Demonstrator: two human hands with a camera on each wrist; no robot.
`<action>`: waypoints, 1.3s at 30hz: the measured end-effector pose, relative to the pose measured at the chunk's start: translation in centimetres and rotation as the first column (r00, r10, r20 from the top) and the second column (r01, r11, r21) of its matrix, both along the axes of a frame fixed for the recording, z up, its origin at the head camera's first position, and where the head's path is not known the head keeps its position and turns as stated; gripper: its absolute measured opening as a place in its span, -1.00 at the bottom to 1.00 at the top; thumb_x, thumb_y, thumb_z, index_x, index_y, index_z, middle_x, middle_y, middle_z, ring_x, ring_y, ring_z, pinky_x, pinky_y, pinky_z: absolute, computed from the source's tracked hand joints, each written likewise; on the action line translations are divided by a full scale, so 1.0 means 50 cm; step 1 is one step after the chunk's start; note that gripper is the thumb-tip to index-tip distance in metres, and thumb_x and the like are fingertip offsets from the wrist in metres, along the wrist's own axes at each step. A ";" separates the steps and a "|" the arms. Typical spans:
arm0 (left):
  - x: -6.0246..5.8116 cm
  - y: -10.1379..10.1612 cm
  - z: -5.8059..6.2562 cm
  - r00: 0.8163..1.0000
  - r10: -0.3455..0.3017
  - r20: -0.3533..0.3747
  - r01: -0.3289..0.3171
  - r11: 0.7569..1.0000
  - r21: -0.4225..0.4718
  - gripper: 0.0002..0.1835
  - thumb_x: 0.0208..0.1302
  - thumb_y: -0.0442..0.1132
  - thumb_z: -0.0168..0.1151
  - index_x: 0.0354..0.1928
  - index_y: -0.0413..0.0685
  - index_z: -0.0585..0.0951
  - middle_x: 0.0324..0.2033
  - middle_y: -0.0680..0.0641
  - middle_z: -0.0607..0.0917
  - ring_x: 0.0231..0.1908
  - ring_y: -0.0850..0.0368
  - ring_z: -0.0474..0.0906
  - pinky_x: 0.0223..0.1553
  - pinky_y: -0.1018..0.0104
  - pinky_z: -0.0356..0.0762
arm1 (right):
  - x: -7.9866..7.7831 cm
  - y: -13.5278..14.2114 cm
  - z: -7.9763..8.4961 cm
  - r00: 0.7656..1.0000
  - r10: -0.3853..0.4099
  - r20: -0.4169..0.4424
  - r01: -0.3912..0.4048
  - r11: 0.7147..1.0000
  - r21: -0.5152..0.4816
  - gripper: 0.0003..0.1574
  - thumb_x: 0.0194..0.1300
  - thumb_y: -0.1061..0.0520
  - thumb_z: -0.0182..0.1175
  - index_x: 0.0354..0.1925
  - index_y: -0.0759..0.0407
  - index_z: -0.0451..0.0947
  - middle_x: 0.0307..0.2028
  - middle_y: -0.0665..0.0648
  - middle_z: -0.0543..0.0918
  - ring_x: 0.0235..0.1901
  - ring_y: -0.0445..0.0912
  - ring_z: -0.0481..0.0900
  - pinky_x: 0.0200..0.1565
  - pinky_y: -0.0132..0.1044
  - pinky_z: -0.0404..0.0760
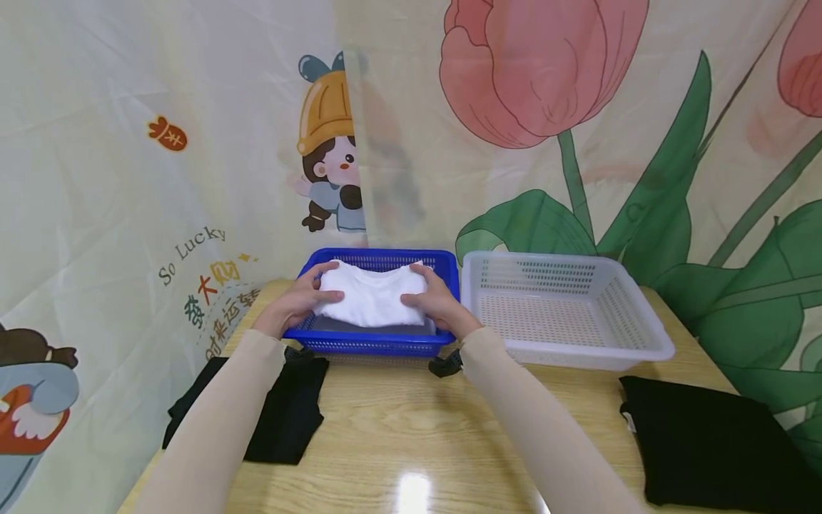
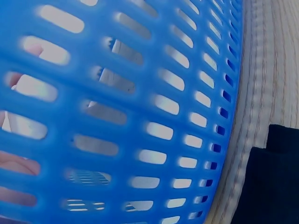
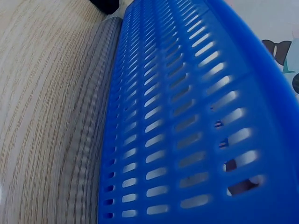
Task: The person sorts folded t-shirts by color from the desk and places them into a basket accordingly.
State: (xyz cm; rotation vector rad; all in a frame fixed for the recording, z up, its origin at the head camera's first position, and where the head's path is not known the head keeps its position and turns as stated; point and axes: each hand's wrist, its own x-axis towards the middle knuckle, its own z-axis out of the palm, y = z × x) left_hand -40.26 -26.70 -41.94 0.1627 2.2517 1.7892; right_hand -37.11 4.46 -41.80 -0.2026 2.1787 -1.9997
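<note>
Cloth (image 1: 372, 294), white and folded, is gripped at both ends by the left hand (image 1: 297, 298) and the right hand (image 1: 443, 296), and is held over the mouth of the blue basket (image 1: 372, 348) near the far edge of the wooden tabletop (image 1: 379, 421); whether the basket's floor is touched cannot be told. Work on this piece is judged unfinished, as neither grip is released, though placing and lifting cannot be told apart here. Two dark pieces appear to be left for handling: one black garment (image 1: 289, 414) is laid at the tabletop's left edge, partly covered by a sleeve (image 1: 208, 428), and another black bundle (image 1: 713, 442) by the right edge. The white basket (image 1: 578, 353), set toward the far right corner, is touched by neither hand.
</note>
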 end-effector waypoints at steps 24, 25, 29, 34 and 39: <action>0.002 0.008 0.000 0.999 0.037 0.006 -0.036 0.993 -0.116 -0.05 0.35 -0.38 0.47 0.67 0.16 0.20 0.62 -0.34 0.12 0.46 -0.30 0.26 0.50 -0.21 0.27 | 0.001 -0.003 0.002 0.997 -0.014 0.078 0.008 0.997 0.079 0.02 0.37 0.37 0.37 0.64 0.02 0.20 0.64 0.27 0.10 0.40 0.25 0.38 0.33 0.18 0.53; 0.003 0.009 0.000 0.999 0.035 0.006 -0.034 0.992 -0.119 -0.05 0.35 -0.38 0.47 0.66 0.16 0.20 0.63 -0.34 0.11 0.47 -0.31 0.24 0.51 -0.22 0.25 | 0.002 -0.003 0.002 0.997 -0.015 0.080 0.008 0.996 0.085 0.01 0.37 0.36 0.37 0.64 0.02 0.20 0.64 0.27 0.10 0.41 0.25 0.37 0.35 0.20 0.51; 0.003 0.008 -0.002 1.000 0.024 -0.002 -0.024 0.990 -0.138 -0.04 0.34 -0.37 0.47 0.67 0.13 0.19 0.64 -0.35 0.09 0.50 -0.33 0.20 0.53 -0.24 0.19 | 0.003 -0.002 0.002 0.995 -0.010 0.095 0.001 0.996 0.093 0.01 0.37 0.35 0.37 0.64 0.01 0.20 0.64 0.27 0.11 0.45 0.25 0.34 0.41 0.25 0.41; 0.000 0.006 -0.012 1.000 0.013 -0.012 -0.015 0.985 -0.170 -0.06 0.34 -0.35 0.48 0.66 0.12 0.21 0.61 -0.37 0.14 0.47 -0.33 0.24 0.54 -0.25 0.18 | 0.005 -0.002 0.000 0.994 -0.001 0.108 -0.009 0.995 0.094 0.02 0.36 0.35 0.38 0.64 0.02 0.20 0.63 0.28 0.13 0.46 0.26 0.33 0.43 0.29 0.36; -0.002 0.008 -0.017 1.000 0.011 -0.023 -0.015 0.982 -0.190 -0.06 0.31 -0.34 0.50 0.64 0.12 0.24 0.61 -0.37 0.16 0.47 -0.34 0.25 0.54 -0.26 0.17 | 0.007 -0.002 0.001 0.994 0.005 0.107 -0.018 0.993 0.117 0.03 0.37 0.32 0.39 0.65 0.02 0.19 0.65 0.27 0.09 0.53 0.28 0.22 0.47 0.36 0.25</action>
